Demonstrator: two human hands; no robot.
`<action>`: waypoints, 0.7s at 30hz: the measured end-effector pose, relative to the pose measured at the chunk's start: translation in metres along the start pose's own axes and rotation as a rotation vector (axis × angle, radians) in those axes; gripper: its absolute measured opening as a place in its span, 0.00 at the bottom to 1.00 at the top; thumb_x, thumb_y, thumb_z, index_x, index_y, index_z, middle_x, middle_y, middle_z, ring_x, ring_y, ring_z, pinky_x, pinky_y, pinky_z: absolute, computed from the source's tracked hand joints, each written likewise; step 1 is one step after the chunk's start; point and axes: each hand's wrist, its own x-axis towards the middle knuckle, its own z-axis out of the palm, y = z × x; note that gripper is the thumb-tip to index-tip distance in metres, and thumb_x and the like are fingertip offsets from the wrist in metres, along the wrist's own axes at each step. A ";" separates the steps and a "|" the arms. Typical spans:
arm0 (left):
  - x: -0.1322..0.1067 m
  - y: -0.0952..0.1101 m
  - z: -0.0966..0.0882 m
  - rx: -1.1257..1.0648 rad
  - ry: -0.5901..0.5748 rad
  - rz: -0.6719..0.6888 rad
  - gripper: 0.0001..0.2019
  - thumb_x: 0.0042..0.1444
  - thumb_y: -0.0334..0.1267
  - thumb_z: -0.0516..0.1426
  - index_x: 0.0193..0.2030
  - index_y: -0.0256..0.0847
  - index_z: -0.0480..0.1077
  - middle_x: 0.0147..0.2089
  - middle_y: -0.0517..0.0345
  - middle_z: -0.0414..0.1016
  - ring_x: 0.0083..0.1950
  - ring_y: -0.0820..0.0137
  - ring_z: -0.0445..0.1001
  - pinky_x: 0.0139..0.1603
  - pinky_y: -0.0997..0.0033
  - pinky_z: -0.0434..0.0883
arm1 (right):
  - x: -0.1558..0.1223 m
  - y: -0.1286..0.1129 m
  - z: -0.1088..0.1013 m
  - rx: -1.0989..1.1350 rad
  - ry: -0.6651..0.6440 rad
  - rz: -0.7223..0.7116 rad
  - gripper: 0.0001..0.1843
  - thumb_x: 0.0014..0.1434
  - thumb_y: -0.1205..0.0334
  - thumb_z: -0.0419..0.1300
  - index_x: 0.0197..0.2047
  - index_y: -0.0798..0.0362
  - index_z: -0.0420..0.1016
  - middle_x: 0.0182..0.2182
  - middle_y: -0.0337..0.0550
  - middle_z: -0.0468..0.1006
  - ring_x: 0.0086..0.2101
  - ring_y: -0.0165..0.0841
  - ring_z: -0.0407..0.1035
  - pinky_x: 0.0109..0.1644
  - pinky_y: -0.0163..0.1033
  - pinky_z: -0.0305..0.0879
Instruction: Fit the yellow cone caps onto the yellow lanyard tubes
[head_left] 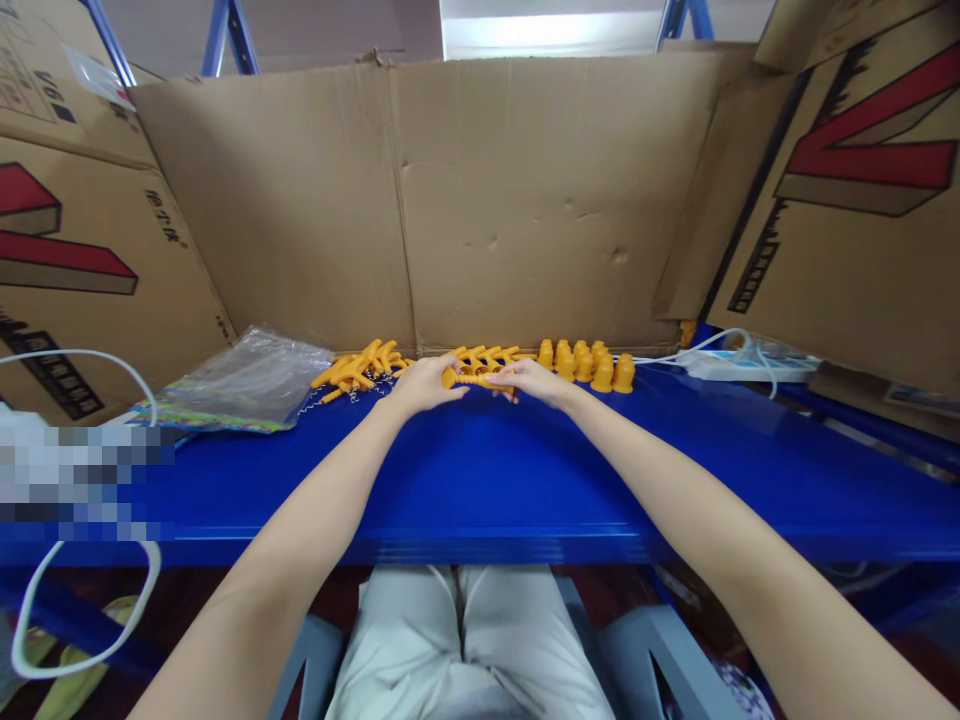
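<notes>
Pale trousers [405, 630], worn by the seated person, at 6 o'clock; clock centred on the piece in hand.
Blue table [487, 480], one, spreading beyond the knees.
Yellow ridged piece [472, 379], one, at the clock's centre, held crosswise between the hands; fine detail too small to tell.
Left hand [426, 386]: thumb and fingers closed about its 9 o'clock end.
Right hand [538, 382]: fingertips pinching its 3 o'clock end.
Handling note: best kept level, the left grip firm as anchor, the right pinch light, so that neither end twists or slips.
Branched yellow pieces [367, 365], a heap with fine chains, at 9 o'clock, near the left hand; more just beyond, at 12.
Yellow domed pieces [583, 366], a cluster, at 3 o'clock, just beside the right hand.
Clear plastic bags [247, 380], flat, farther out at 9.
Cardboard screen [525, 200], upright, at 12.
</notes>
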 end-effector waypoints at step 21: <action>0.000 0.006 -0.001 0.017 -0.031 -0.099 0.20 0.50 0.55 0.59 0.44 0.44 0.72 0.35 0.58 0.77 0.38 0.65 0.74 0.36 0.71 0.64 | 0.003 0.007 0.001 0.244 0.062 0.041 0.14 0.51 0.55 0.69 0.25 0.56 0.73 0.21 0.39 0.76 0.20 0.25 0.68 0.26 0.31 0.65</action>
